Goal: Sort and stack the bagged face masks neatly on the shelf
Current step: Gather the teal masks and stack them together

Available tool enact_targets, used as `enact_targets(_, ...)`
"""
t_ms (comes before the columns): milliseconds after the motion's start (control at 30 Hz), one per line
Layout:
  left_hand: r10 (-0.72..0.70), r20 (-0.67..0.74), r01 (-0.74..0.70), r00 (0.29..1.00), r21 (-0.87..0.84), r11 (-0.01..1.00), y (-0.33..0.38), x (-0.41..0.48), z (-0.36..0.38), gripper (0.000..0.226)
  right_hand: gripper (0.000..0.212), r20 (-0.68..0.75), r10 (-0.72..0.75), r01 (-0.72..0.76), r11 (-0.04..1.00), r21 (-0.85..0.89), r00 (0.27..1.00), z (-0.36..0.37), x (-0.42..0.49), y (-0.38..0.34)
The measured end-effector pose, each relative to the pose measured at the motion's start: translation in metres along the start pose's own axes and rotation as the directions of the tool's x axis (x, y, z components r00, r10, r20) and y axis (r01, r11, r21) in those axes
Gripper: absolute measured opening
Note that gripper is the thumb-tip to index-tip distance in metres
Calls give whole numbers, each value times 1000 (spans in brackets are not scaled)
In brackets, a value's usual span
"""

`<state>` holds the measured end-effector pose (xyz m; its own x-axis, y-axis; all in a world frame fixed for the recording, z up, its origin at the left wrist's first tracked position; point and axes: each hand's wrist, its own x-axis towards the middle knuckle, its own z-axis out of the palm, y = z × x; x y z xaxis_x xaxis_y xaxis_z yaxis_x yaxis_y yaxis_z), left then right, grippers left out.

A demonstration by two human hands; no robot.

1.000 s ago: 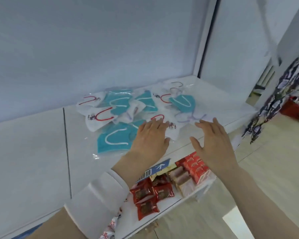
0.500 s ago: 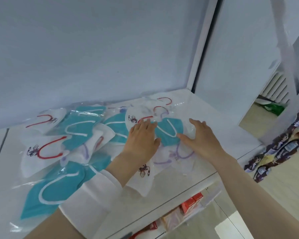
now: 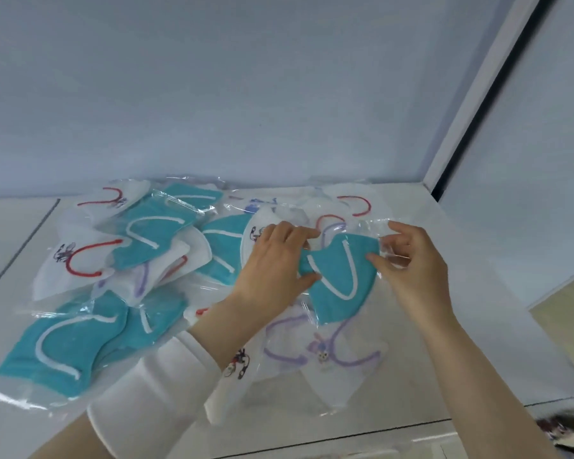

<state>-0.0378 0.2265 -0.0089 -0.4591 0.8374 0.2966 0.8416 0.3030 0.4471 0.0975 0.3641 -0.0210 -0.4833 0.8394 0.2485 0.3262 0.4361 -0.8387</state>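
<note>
A loose pile of bagged face masks covers the white shelf (image 3: 478, 342). A teal bagged mask (image 3: 340, 276) with a white ear loop lies at the pile's right side. My left hand (image 3: 272, 266) pinches its left edge and my right hand (image 3: 411, 260) pinches its right edge. Under it lies a white mask with purple loops (image 3: 325, 356). Several more teal masks (image 3: 57, 346) and white masks with red loops (image 3: 73, 263) lie jumbled to the left.
The shelf's white back wall (image 3: 246, 94) rises right behind the pile. A white upright post (image 3: 471, 104) bounds the shelf at the right. The shelf's front edge (image 3: 378, 432) runs below my arms.
The camera came closer to the shelf. Both hands went from lying flat on the pile to pinching the two sides of the teal bagged mask.
</note>
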Motion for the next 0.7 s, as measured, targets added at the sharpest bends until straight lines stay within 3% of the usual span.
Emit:
enact_targets(100, -138, 21, 138, 990, -288, 948, 11, 1, -10, 25, 42, 21, -17, 16, 997, 70, 1000, -3, 11, -2)
enact_targets(167, -259, 54, 253, 964, -479, 841, 10, -2, -20, 21, 38, 25, -31, 30, 998, 64, 999, -2, 18, -4)
enact_targets(300, -524, 61, 306, 850, -866, 396, -13, -22, -52, 16, 32, 32, -120, 119, 992, 49, 992, 15, 28, -29)
enact_targets(400, -697, -22, 194, 716, -954, 229, -41, -45, -77, 16, 37, 193, -185, 171, 981, 87, 964, 52, 26, -58)
enact_targets(533, -809, -136, 119, 571, -962, 246, -82, -76, -105, 12, 63, 452, -272, 293, 956, 24, 850, 115, 9, -98)
enact_targets(600, -828, -167, 109, 536, -958, 264, -104, -92, -116, 8, 75, 536, -282, 355, 934, -36, 796, 139, 0, -115)
enact_targets(700, -836, -166, 104, 523, -961, 255, -134, -113, -132, 17, 89, 570, -278, 464, 861, -208, 773, 170, -5, -136)
